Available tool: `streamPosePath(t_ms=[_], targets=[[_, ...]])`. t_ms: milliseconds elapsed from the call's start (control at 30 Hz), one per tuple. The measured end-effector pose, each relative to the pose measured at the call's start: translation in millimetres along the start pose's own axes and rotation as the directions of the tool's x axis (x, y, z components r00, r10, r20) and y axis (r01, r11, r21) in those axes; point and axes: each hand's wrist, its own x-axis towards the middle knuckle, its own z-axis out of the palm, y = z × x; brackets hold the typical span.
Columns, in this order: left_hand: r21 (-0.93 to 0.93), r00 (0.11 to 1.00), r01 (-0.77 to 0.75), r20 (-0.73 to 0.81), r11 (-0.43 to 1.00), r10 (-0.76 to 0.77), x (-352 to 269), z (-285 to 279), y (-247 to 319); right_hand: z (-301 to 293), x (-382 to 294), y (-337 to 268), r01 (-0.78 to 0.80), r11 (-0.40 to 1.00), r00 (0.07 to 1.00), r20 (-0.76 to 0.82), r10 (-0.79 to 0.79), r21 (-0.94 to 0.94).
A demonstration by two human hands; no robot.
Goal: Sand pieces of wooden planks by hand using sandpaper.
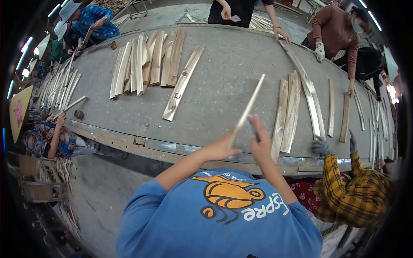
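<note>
My left hand (222, 146) grips the near end of a narrow wooden strip (247, 109), which slants up and away over the grey table (219, 84). Just right of the strip is my right hand (260, 138), blurred, with a small dark object (257, 134) between its fingers; what it is I cannot tell. Wooden slats (280, 119) lie close to the right of my right hand. Farther left, a single knotted slat (183, 84) lies apart from a larger group of slats (138, 64).
Co-workers stand around the table: a person in a yellow checked shirt (351, 193) at right, others across it and at left. A co-worker's hand (281, 34) touches a long slat (300, 69). The metal-strip edge (167, 145) runs before me. A small brown pot (79, 114) stands at left.
</note>
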Motion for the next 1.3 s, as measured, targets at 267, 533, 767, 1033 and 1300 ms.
streamPosePath(t_ms=[267,533,767,1033,1300], targets=[[0.494,0.925,0.379,-0.212,0.783,-0.314,21.9,-94.2,-69.6,-40.2,-9.3,39.4,-0.261,0.945,0.904,-0.292,0.311,0.198],[0.659,0.662,0.726,-0.591,0.199,-0.460,-26.3,-175.3,-115.8,-13.1,-30.6,59.4,-0.364,0.884,0.907,-0.102,0.408,0.292],[0.506,0.834,0.536,-0.442,0.676,-0.330,-68.0,-111.9,-57.2,31.0,-5.0,32.6,-0.190,0.969,0.963,0.160,0.215,-0.156],[-0.016,0.815,0.536,-0.252,0.844,-0.522,-110.6,-65.5,2.3,78.0,10.8,-28.0,0.454,0.857,0.770,0.591,-0.239,-0.245],[-0.346,0.794,0.507,-0.169,0.790,-0.584,-107.3,-62.1,34.7,60.4,12.9,-17.6,0.534,0.766,0.761,0.600,-0.249,-0.359]])
